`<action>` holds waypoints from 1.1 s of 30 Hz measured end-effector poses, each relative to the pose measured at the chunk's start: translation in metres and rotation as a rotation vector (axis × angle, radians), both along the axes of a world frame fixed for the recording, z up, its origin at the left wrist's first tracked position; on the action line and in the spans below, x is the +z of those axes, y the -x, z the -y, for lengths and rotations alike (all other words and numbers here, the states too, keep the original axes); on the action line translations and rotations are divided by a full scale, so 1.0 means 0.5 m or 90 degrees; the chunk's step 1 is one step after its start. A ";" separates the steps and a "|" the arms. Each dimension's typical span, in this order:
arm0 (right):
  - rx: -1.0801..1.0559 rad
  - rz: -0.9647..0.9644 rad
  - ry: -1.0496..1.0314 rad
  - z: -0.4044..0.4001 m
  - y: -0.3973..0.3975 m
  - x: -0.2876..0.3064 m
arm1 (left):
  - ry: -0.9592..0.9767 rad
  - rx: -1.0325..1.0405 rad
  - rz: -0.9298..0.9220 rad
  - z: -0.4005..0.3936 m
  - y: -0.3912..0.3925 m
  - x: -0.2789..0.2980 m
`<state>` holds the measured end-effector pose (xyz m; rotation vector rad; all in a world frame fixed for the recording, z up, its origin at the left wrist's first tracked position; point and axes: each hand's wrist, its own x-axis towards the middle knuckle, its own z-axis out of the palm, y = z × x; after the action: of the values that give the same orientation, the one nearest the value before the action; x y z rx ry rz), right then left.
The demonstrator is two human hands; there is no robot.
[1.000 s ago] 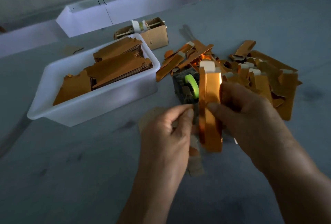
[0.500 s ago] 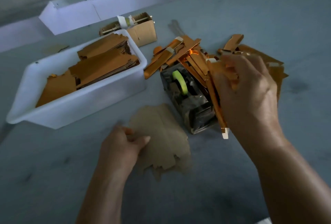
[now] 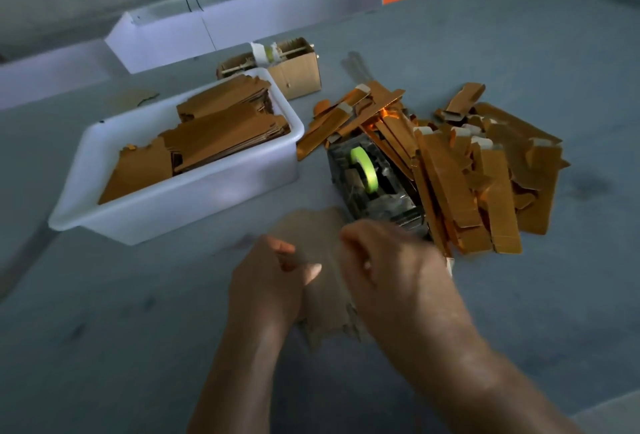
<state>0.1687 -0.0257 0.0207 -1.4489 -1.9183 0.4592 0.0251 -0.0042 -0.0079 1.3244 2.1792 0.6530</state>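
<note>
Grey tabletop (image 3: 104,312): at its near middle, the left hand (image 3: 273,283) pinches a flat cardboard blank (image 3: 323,312). The blurred right hand (image 3: 391,270) curls over the blank's right edge; I cannot tell whether it grips. Just beyond stands a tape dispenser (image 3: 375,196), with gold strips (image 3: 467,177) piled right and a white tub (image 3: 180,206) left.

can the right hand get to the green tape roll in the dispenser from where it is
Probably yes: the right hand is just short of the dispenser, the green tape roll lies bare on top, and the gold boxes lean only along its right side.
</note>
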 end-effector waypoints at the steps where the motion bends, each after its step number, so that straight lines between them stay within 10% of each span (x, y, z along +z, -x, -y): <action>1: 0.008 0.032 0.046 0.006 0.014 -0.013 | -0.012 0.003 -0.001 0.003 0.002 -0.003; 10: 0.044 0.193 0.154 -0.001 0.065 -0.035 | -0.049 0.059 -0.125 0.030 0.013 0.001; 18: 0.044 0.199 0.103 0.010 0.072 -0.067 | -0.016 0.090 0.200 0.013 0.004 -0.012; 23: -0.033 -0.059 0.147 0.001 0.048 -0.069 | -0.115 0.083 0.086 0.019 0.003 0.001; 28: -0.076 -0.423 0.222 -0.002 0.024 -0.074 | -0.123 0.154 0.411 0.025 0.008 0.020; 33: -0.044 -0.528 0.301 -0.001 0.020 -0.072 | -0.204 0.114 0.430 0.030 0.009 0.038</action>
<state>0.1584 -0.0253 -0.0153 -1.2852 -1.1243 1.3081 0.0207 -0.0194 0.0109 0.8639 1.6811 1.3413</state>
